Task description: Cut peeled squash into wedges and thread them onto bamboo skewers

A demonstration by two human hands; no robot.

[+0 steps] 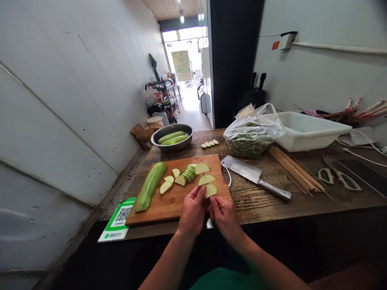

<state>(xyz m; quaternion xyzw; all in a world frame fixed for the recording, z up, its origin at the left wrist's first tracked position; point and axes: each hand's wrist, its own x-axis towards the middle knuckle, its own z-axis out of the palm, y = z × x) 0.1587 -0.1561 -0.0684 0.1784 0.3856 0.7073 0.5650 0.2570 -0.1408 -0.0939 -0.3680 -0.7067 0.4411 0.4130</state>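
Pinching a pale half-round, green-rimmed squash slice (212, 191) in left hand (192, 209), narrow-fingered with right hand (224, 215) just beside, cannot tell on what, brown wooden board (175, 203) beneath, steel-bladed cleaver (245, 169) right of fingers, round dark-grey bowl (172, 147) well beyond.

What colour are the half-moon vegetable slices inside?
The half-moon slices are pale cream inside, clearest in the head view.

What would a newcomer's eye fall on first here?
Probably the left hand and right hand, together over the near edge of the cutting board, holding skewered zucchini slices. Then the cleaver on the table right of the board, and the QR card at the board's left front corner.
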